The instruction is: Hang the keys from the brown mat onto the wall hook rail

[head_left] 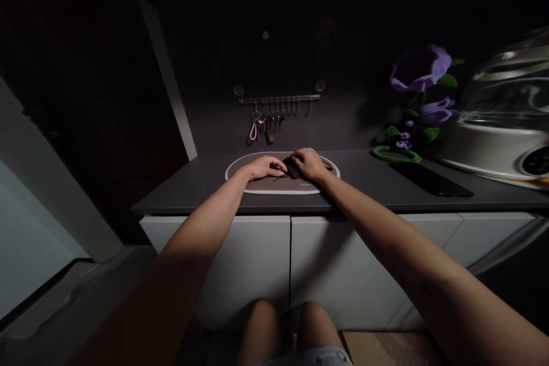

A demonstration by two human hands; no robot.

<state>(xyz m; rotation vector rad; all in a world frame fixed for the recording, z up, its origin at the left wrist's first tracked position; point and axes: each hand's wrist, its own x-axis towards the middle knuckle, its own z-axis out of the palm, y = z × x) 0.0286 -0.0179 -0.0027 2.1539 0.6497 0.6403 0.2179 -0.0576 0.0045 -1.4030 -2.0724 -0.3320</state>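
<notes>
Both my hands are low over an oval grey-brown mat (261,185) with a pale rim on the dark counter. The fingers of my left hand (266,167) are curled together at small shiny metal keys (285,174); their exact shape is hard to make out in the dim light. My right hand (307,162) is bent over a dark brown, leather-looking key holder (293,170), with the fingertips on its top. It touches or nearly touches the keys. A dark coiled piece (327,164) lies on the mat just right of my right hand.
On the wall, a hook rail (278,98) carries several keys and a pink loop (253,131). To the right are purple flowers (422,68) with a green ring base (394,154), a black phone-like slab (431,179) and a white appliance (493,148). White cabinet doors (249,257) are below.
</notes>
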